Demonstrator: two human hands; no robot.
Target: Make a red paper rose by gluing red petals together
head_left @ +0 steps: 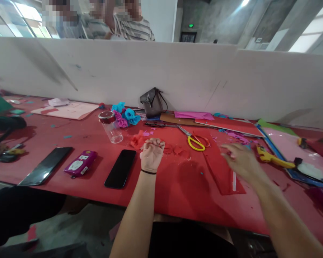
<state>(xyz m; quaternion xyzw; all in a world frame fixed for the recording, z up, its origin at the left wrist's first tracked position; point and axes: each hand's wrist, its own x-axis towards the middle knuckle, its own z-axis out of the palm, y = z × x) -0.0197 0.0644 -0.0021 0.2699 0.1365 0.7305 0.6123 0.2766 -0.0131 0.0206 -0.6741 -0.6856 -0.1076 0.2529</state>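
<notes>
My left hand (153, 153) lies palm up over the red table, a dark band at its wrist. Its fingers are loosely curled and apart, and I see nothing in the palm. Crumpled red crepe paper (136, 140) lies beside its fingertips, with loose red petal-like pieces (181, 152) to its right. My right hand (239, 159), slightly blurred, hovers above a folded red paper sheet (218, 172), fingers stretched leftward with nothing visible in them. Below it a thin white stick (234, 181) lies on the sheet. Yellow-handled scissors (196, 143) rest between my hands.
To the left are a black phone (120, 169), a purple case (80, 164), a dark tablet-like slab (47, 165) and a clear jar (111, 128). Blue and purple paper flowers (126, 115) and a small bag (153, 102) stand behind. A yellow glue gun (274, 157) lies right.
</notes>
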